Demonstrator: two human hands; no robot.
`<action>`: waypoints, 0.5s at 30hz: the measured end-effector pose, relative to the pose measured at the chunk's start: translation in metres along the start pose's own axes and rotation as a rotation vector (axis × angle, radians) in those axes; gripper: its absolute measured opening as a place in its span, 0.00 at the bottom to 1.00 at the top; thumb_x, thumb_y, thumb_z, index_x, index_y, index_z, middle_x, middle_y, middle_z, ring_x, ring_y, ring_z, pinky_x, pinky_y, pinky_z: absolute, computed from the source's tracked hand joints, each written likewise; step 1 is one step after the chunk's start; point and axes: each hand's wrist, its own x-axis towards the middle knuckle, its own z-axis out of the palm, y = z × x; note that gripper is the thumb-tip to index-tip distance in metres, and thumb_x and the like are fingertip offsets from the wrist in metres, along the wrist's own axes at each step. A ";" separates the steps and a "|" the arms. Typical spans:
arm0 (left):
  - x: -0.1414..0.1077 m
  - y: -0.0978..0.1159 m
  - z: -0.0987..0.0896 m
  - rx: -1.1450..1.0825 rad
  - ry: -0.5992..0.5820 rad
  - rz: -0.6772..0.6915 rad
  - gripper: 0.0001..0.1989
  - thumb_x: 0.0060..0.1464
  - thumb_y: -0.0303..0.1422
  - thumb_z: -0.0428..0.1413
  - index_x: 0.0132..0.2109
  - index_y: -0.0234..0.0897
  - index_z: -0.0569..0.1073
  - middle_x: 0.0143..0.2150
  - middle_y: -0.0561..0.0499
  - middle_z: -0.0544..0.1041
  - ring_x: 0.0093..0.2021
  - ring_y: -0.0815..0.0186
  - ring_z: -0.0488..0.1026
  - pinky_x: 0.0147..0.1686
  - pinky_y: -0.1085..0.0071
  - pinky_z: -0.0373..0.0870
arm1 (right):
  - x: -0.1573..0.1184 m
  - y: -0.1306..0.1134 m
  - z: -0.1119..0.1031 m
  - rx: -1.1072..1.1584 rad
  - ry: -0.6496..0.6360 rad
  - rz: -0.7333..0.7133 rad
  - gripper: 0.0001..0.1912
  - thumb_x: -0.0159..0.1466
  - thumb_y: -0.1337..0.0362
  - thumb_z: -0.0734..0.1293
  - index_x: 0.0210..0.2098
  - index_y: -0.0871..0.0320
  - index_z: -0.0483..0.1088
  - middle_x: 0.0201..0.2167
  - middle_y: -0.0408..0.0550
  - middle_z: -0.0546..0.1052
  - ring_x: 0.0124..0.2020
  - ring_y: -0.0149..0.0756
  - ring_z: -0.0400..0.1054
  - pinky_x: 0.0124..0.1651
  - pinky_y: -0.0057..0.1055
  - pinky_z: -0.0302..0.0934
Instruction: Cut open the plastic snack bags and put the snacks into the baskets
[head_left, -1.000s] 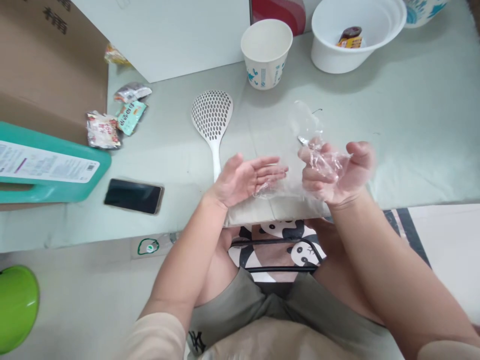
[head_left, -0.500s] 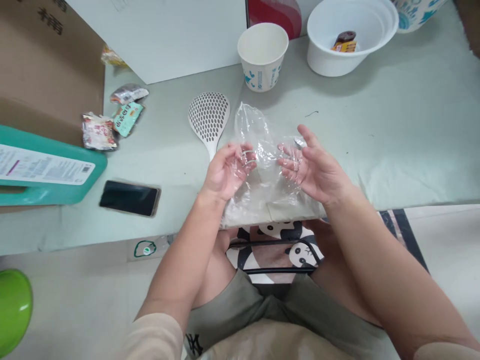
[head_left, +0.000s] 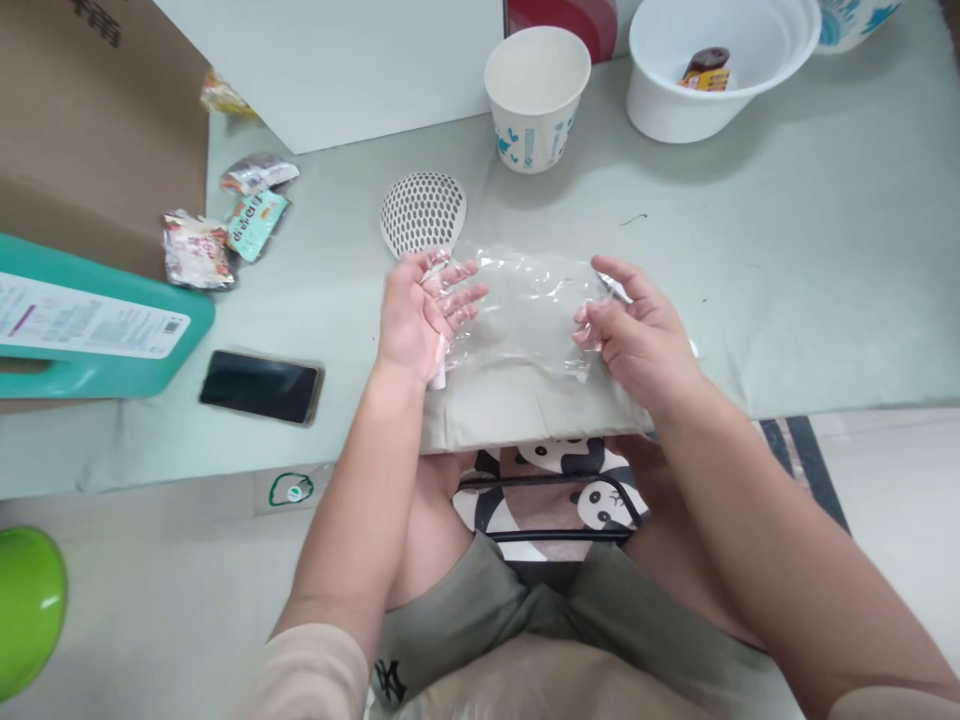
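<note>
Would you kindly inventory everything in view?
Plastic film: 1, clear, middle
Skimmer: 1, white, left of centre
Paper cups: 2, white and blue, back
Bowl: 1, white, back right
Small items: count unclear, yellow and dark, in bowl
Packets: 4, multicoloured, back left
Phone: 1, black, left
Jug: 1, teal, far left
Cardboard box: 1, brown, back left
Panel: 1, white, back
Patch: 1, red, behind cup
Tablecloth: 1, pale green, across centre
Round object: 1, bright green, lower left
Panda-print fabric: 1, multicoloured, below tablecloth edge
Floor: 1, pale, below
Shorts: 1, grey-green, bottom
Sleeves: 2, beige, bottom
Left hand: 1, film's left side
Right hand: 1, film's right side
</note>
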 end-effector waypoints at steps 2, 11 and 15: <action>-0.004 -0.001 -0.003 0.171 -0.045 0.050 0.23 0.47 0.40 0.69 0.49 0.43 0.73 0.34 0.52 0.83 0.31 0.63 0.81 0.29 0.71 0.73 | 0.001 0.002 -0.001 -0.038 0.089 -0.056 0.19 0.60 0.63 0.72 0.51 0.46 0.74 0.29 0.39 0.76 0.28 0.31 0.70 0.40 0.35 0.71; -0.001 -0.014 -0.024 0.713 -0.226 0.416 0.14 0.50 0.29 0.65 0.46 0.38 0.83 0.40 0.49 0.81 0.37 0.67 0.78 0.40 0.72 0.76 | 0.005 0.001 -0.015 -0.381 0.201 -0.273 0.19 0.59 0.66 0.70 0.50 0.48 0.76 0.35 0.43 0.73 0.33 0.33 0.68 0.43 0.37 0.67; 0.004 -0.014 -0.030 0.996 -0.190 0.603 0.11 0.52 0.26 0.61 0.42 0.39 0.84 0.33 0.53 0.74 0.32 0.69 0.72 0.37 0.71 0.73 | 0.007 0.003 -0.019 -0.713 0.251 -0.370 0.14 0.59 0.66 0.70 0.45 0.52 0.77 0.30 0.42 0.69 0.30 0.33 0.65 0.43 0.39 0.67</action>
